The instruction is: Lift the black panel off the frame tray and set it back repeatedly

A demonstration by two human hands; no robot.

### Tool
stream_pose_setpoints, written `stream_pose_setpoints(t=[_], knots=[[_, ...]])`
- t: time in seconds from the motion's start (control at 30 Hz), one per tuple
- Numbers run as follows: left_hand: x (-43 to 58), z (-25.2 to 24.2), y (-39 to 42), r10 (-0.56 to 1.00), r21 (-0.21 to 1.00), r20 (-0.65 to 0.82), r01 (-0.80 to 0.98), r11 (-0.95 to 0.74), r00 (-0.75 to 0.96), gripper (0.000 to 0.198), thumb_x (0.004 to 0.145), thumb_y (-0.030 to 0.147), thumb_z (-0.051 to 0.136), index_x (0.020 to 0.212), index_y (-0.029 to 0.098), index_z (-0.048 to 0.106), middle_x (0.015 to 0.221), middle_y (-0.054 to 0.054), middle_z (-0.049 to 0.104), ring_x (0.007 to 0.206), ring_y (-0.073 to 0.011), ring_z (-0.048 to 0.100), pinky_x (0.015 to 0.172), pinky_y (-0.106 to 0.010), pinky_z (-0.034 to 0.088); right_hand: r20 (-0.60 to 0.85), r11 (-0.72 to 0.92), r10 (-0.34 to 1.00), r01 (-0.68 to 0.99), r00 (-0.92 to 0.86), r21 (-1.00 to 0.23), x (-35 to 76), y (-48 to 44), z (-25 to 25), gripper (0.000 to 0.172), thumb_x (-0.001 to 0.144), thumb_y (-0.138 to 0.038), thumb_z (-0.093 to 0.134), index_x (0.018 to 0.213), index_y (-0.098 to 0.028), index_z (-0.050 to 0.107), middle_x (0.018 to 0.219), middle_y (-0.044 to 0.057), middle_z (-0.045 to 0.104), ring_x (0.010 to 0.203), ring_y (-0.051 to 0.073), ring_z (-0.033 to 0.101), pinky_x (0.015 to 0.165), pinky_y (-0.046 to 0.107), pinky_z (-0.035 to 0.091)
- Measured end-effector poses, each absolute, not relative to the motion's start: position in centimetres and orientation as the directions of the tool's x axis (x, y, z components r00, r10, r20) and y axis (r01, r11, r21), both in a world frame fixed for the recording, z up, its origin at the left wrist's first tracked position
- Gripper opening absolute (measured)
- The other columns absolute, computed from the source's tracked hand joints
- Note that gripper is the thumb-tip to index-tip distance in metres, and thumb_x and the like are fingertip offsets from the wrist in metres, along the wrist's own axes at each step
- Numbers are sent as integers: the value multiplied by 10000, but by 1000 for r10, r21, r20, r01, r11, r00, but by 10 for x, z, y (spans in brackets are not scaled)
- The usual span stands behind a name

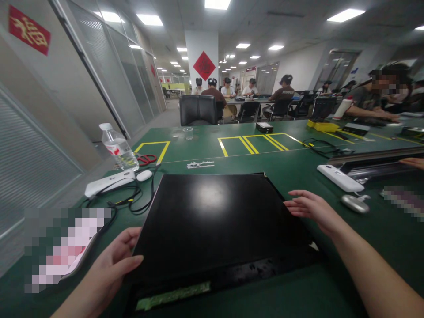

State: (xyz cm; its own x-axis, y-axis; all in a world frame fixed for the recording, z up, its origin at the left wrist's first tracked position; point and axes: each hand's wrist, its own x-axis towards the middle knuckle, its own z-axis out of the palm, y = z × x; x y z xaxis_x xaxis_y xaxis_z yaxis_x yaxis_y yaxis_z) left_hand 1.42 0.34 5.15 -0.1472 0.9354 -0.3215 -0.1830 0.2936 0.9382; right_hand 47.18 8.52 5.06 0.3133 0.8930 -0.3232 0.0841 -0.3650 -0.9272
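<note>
Left hand (114, 260) pinching black display panel (212, 216) at left, right hand (313, 208) loosely open by right edge, black cables (133, 199) crowding far left, plastic bottle (117, 148) beyond, silver mouse (355, 203) right

Single head-worn cam, 1st-person POV, wide-angle, looking fwd & down across a green table (185, 149). Closest: wearer's L hand (115, 263) and R hand (311, 210), lower L and R, w/ black panel (212, 225) between, near ctr. Far bg, up top: white pillar (202, 42), ceiling lights (217, 4).
</note>
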Motion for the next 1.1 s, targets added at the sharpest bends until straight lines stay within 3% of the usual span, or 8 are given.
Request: stream_pose_setpoints(t=[0.13, 0.37, 0.77, 1.1], knots=[[14, 51, 4, 929, 928, -349, -183, 324, -125, 521, 545, 223, 884, 1023, 281, 687, 998, -38, 794, 952, -339, 736, 724, -384, 600, -283, -342, 914, 176, 291, -923, 473, 85, 45, 254, 724, -228, 614, 977, -199, 625, 874, 87, 762, 753, 183, 715, 689, 288, 558], [13, 50, 4, 919, 918, -371, -206, 340, -136, 523, 517, 221, 902, 987, 266, 677, 998, -43, 790, 950, -349, 737, 768, -423, 595, -55, -176, 977, 644, 204, -745, 471, 83, 30, 252, 737, -352, 584, 932, -241, 698, 868, 37, 759, 800, 220, 690, 767, 335, 500], [18, 44, 6, 927, 917, -366, -199, 345, -81, 443, 537, 217, 883, 923, 233, 667, 1028, -80, 771, 945, -352, 733, 782, -458, 581, 12, -169, 975, 777, 222, -606, 466, 81, 30, 217, 764, -356, 557, 914, -283, 697, 914, 15, 771, 855, 243, 700, 762, 352, 491], [19, 41, 4, 937, 926, -347, -173, 335, -48, 443, 592, 229, 869, 989, 238, 673, 1044, -91, 765, 1004, -350, 716, 854, -488, 561, 32, -161, 980, 877, 196, -453, 457, 78, 31, 259, 799, -397, 519, 958, -284, 690, 942, 15, 767, 898, 255, 701, 740, 351, 488]])
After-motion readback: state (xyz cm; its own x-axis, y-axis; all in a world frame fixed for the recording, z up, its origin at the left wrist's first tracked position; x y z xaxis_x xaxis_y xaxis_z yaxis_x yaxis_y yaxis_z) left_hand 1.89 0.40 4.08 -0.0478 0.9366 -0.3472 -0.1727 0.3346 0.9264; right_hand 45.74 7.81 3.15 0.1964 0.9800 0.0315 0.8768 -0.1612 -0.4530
